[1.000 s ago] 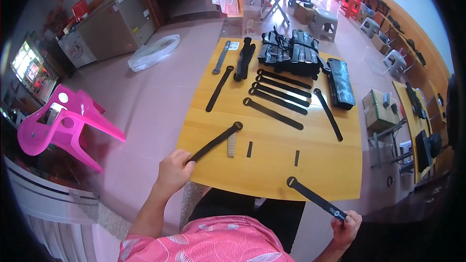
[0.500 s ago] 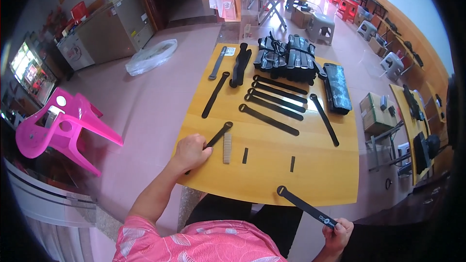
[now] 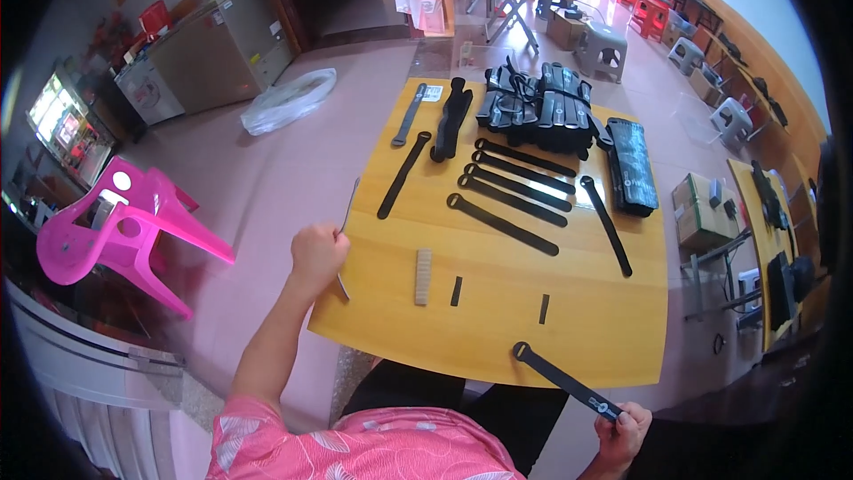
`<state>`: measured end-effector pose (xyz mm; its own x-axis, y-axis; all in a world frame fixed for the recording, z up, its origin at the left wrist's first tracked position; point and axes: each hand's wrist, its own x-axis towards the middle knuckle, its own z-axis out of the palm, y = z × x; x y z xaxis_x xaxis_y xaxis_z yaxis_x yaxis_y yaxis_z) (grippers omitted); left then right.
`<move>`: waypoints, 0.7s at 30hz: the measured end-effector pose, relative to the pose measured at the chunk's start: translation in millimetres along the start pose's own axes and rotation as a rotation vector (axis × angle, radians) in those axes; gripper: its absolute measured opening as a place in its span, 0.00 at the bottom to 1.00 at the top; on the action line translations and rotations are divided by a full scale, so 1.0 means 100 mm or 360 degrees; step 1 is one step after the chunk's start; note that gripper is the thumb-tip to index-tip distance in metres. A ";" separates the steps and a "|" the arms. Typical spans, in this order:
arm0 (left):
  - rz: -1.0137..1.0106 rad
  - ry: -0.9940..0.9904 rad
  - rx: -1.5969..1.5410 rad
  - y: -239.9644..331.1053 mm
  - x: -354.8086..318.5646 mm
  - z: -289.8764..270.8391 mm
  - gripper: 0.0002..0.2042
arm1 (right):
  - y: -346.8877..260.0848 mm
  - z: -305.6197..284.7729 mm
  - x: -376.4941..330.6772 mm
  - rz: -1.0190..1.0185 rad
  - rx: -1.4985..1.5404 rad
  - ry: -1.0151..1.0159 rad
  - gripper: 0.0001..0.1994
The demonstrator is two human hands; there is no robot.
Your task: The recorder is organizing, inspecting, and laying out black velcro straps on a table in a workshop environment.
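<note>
At the table's left edge my left hand (image 3: 318,258) is closed around the middle of a dark strap (image 3: 343,287), seen edge-on with its two ends sticking out above and below the fist. Off the table's front right corner, my right hand (image 3: 624,434) pinches the printed end of a black hook-and-loop strap (image 3: 564,380); its slotted end reaches over the front edge. Between the hands a ribbed beige strip (image 3: 423,277) and two short dark pieces, one left (image 3: 457,292) and one right (image 3: 544,309), lie on the yellow table (image 3: 480,338).
Several black straps (image 3: 515,197) lie in a slanted row mid-table, another strap (image 3: 608,227) to their right. Behind are tied strap bundles (image 3: 538,107), a strap stack (image 3: 451,120) and a wrapped bundle (image 3: 632,167). A pink chair (image 3: 133,231) stands left; a cardboard box (image 3: 706,211) is right.
My left hand has lifted its strap off the tabletop, moved left to the edge and turned it edge-on. The right hand still grips its strap in nearly the same place. The view has shifted slightly.
</note>
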<state>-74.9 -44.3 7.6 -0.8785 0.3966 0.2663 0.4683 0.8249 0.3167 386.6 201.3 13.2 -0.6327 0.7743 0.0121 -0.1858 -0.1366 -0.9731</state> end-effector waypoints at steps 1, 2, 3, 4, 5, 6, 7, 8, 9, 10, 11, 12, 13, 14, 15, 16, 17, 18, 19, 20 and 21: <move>0.0079 0.0023 0.0071 -0.01 0.12 0.04 0.05 | 0.02 0.00 0.02 -0.0046 0.0019 -0.0002 0.15; 0.0162 0.0046 0.0140 -0.01 0.22 0.08 0.05 | 0.02 0.00 0.02 -0.0048 0.0022 -0.0004 0.15; 0.0163 0.0049 0.0143 -0.02 0.32 0.14 0.05 | 0.02 0.00 0.03 -0.0037 0.0022 -0.0016 0.16; 0.0227 0.0022 0.0218 -0.02 0.41 0.22 0.04 | 0.03 0.00 0.02 -0.0026 0.0017 -0.0023 0.17; 0.0288 -0.0001 0.0298 -0.03 0.49 0.28 0.04 | 0.03 -0.01 0.02 -0.0030 0.0022 -0.0023 0.17; 0.0289 0.0004 0.0302 -0.05 0.56 0.32 0.04 | 0.03 -0.02 0.00 0.0000 -0.0045 -0.0013 0.19; 0.0325 -0.0002 0.0316 -0.04 0.63 0.39 0.04 | 0.01 -0.03 -0.04 0.0027 -0.0112 0.0013 0.20; 0.0355 -0.0011 0.0335 -0.02 0.68 0.40 0.04 | -0.07 0.04 -0.05 0.0026 -0.0107 0.0020 0.20; 0.0362 -0.0011 0.0339 0.00 0.72 0.39 0.04 | -0.17 0.14 -0.08 0.0095 -0.0115 0.0100 0.16; 0.0349 -0.0035 0.0392 0.05 0.75 0.35 0.05 | -0.24 0.20 -0.09 0.0164 -0.0130 0.0182 0.12; 0.0334 -0.0058 0.0446 0.08 0.76 0.33 0.05 | -0.22 0.16 -0.11 0.0163 -0.0131 0.0188 0.12; 0.0337 -0.0060 0.0444 0.07 0.78 0.34 0.05 | -0.17 0.09 -0.13 0.0192 -0.0126 0.0135 0.12; 0.0421 -0.0055 0.0421 0.06 0.79 0.35 0.06 | -0.16 0.07 -0.14 0.0220 -0.0119 0.0079 0.14; 0.0503 -0.0049 0.0397 0.06 0.79 0.35 0.07 | -0.15 0.06 -0.14 0.0219 -0.0119 0.0081 0.14; 0.0503 -0.0047 0.0396 0.07 0.79 0.35 0.07 | -0.14 0.07 -0.13 0.0202 -0.0110 0.0090 0.14; 0.0509 -0.0111 0.0393 0.10 0.77 0.34 0.07 | -0.14 0.07 -0.13 0.0188 -0.0103 0.0100 0.15; 0.0514 -0.0173 0.0389 0.12 0.76 0.33 0.07 | -0.13 0.07 -0.12 0.0186 -0.0104 0.0101 0.15; 0.0515 -0.0172 0.0386 0.11 0.77 0.34 0.07 | -0.12 0.05 -0.12 0.0190 -0.0103 0.0093 0.15; 0.0496 -0.0180 0.0306 0.08 0.78 0.37 0.07 | -0.13 0.06 -0.12 0.0195 -0.0102 0.0084 0.15; 0.0477 -0.0189 0.0225 0.04 0.79 0.40 0.07 | -0.14 0.08 -0.12 0.0191 -0.0105 0.0085 0.15; 0.0478 -0.0186 0.0221 -0.01 0.82 0.45 0.07 | -0.17 0.11 -0.13 0.0201 -0.0094 0.0083 0.15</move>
<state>-151.0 5.5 -11.6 -0.7120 0.6668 0.2203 0.6974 0.7081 0.1107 389.5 186.9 31.7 -0.6083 0.7843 -0.1220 -0.0615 -0.1998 -0.9779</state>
